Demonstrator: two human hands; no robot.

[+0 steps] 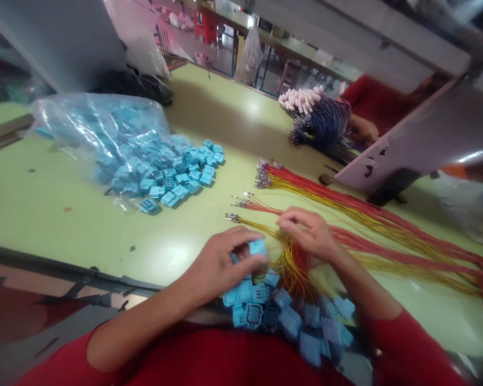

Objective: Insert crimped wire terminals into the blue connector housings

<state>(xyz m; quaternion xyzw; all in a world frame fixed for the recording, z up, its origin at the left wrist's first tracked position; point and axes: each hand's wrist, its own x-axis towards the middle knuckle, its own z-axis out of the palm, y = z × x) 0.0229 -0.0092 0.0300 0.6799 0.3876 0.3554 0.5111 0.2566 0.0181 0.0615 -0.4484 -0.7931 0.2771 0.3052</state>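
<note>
My left hand [219, 262] is closed around a light-blue plastic connector housing [257, 247], held between thumb and fingers. Just to its right, my right hand [309, 233] has thumb and forefinger pinched on a thin wire among the red and yellow ones; which one is blurred. Yellow wires [251, 221] with metal terminals at their ends pass under the right hand. Red wires [261, 207] lie just beyond them. Below both hands, at the table's near edge, several blue connectors [290, 321] hang with wires [293, 268] running into them.
A clear plastic bag [100, 115] spills loose blue connectors [177, 179] on the green table [145, 246]. A long red and yellow wire bundle [346, 206] lies to the right. Further back, a person's hand [364, 128] is near dark wires [326, 118] with white connectors, beside a slanted panel [410, 134].
</note>
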